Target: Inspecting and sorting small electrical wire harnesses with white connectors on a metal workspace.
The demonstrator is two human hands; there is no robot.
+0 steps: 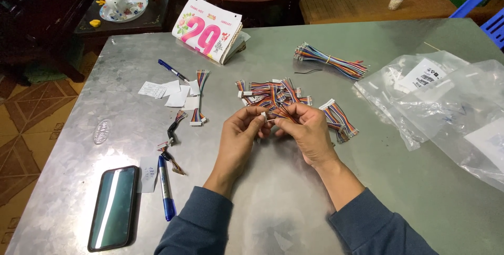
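My left hand (242, 131) and my right hand (306, 129) meet over the middle of the metal table (273, 202), both pinching one short multicoloured wire cable with a white connector (272, 116). Just beyond my fingers lies a pile of similar striped cables (273, 95). More such cables (338, 119) rest right of my right hand. A bundled bunch of longer striped wires (329, 60) lies further back.
Clear plastic bags (446, 102) cover the right side. A phone (113, 206), a blue marker (166, 186), a pen (172, 69), paper slips (169, 93) and separate cables (198, 97) lie left. A tear-off calendar (208, 30) stands at the back edge.
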